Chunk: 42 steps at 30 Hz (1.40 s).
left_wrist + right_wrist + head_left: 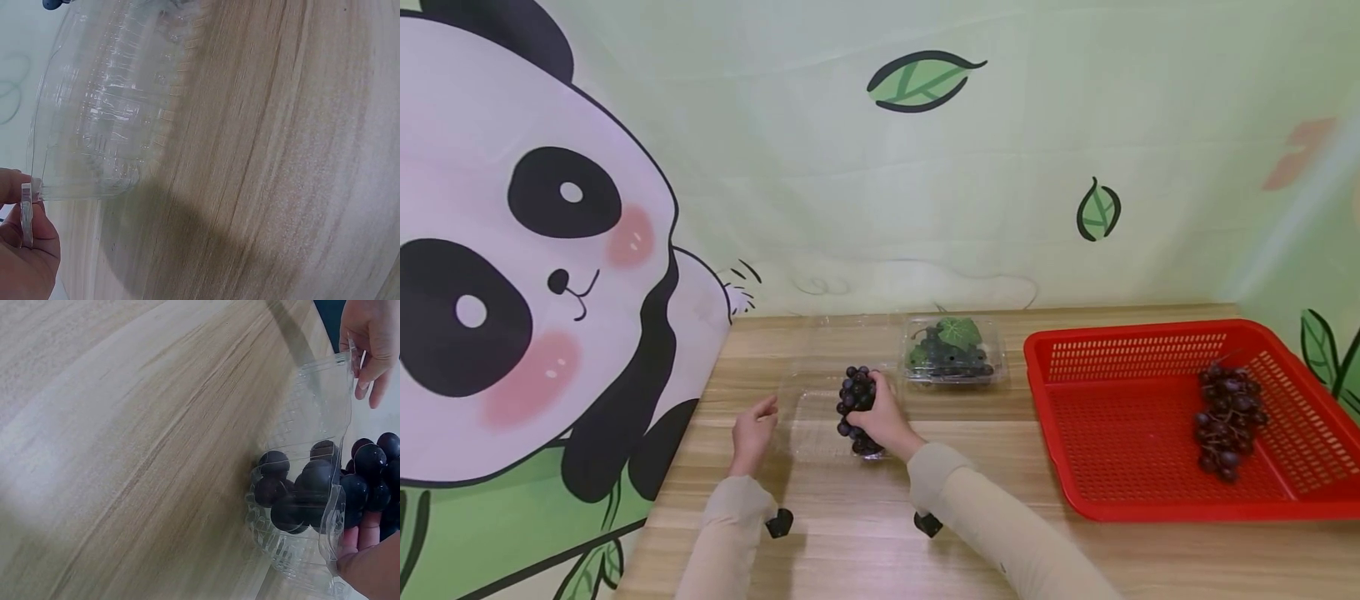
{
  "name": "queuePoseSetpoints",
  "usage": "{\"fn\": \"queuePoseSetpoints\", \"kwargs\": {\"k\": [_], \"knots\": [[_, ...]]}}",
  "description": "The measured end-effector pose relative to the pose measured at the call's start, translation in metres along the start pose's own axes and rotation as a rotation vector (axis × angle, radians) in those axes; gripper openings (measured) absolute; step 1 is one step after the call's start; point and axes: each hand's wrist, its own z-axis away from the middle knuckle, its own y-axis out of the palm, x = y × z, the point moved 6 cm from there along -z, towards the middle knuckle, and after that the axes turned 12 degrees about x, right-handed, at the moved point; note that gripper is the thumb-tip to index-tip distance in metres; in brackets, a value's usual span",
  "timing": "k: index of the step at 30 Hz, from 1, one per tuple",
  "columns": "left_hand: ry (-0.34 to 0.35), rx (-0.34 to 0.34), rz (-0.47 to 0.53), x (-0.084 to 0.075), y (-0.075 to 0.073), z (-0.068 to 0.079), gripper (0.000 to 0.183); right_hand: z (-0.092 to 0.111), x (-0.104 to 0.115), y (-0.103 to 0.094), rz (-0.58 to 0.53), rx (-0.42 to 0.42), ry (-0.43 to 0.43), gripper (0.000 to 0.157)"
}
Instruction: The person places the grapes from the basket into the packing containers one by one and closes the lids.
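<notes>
A bunch of dark grapes point(855, 400) is gripped by my right hand point(887, 419), with the thumb on its near side. The right wrist view shows the lower grapes point(294, 487) inside a clear plastic clamshell box point(300, 425), while others stand above its rim. My left hand point(754, 435) is at the box's left end. In the left wrist view that hand point(28, 262) pinches the rim of the box point(119, 119) between thumb and fingers. The box's raised lid point(846, 346) leans toward the wall behind.
Behind and right of the open box sits a closed clamshell point(952, 354) of dark grapes with a green leaf on top. To the right stands a red plastic basket point(1120, 504), holding another grape bunch point(1228, 421). A panda-print cloth point(775, 167) hangs along the table's back and left.
</notes>
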Motion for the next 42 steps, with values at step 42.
{"fn": "queuePoseSetpoints", "kwargs": {"k": [42], "knots": [[0.017,-0.004,0.005,0.0014,0.0010,-0.0010,0.035,-0.0015,-0.0070,0.0031,0.171,-0.048,0.174,0.076]]}}
